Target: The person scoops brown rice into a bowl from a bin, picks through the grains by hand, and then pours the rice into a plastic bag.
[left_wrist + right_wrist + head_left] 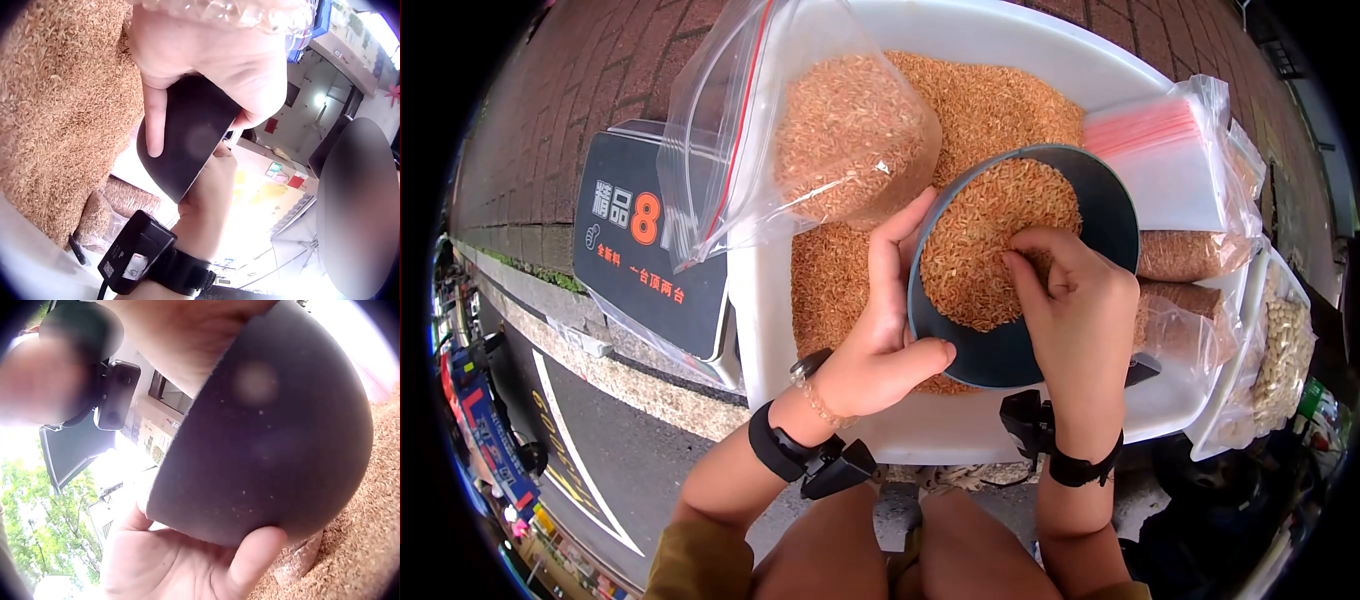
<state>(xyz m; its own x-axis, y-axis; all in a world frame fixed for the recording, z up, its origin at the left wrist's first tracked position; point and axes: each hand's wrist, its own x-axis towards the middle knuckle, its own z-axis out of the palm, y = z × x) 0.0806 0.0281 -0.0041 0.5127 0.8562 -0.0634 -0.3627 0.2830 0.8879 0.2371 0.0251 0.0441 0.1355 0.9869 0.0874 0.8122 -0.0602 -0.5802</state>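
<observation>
My left hand [882, 358] holds a dark bowl [1108, 200] by its left side, the thumb at the near rim and the other fingers along the outside. The bowl is tilted, and brown rice [985, 235] lies heaped in it. Over the rice, my right hand [1090, 310] has its fingers curled, thumb and forefinger tips pinched together at the grains. Both wrist views show the bowl's dark outside; in the right wrist view my left thumb presses against it. Whatever is between the right fingertips is too small to make out. Below the bowl spreads loose brown rice [830, 290].
The loose rice fills a white tub [1000, 28]. An open zip bag of rice [850, 135] stands in it at the left. Flat zip bags [1170, 180] and filled rice bags [1190, 255] lie right. A dark boxed lid with print [650, 290] is at left; pale beans [1280, 350] sit far right.
</observation>
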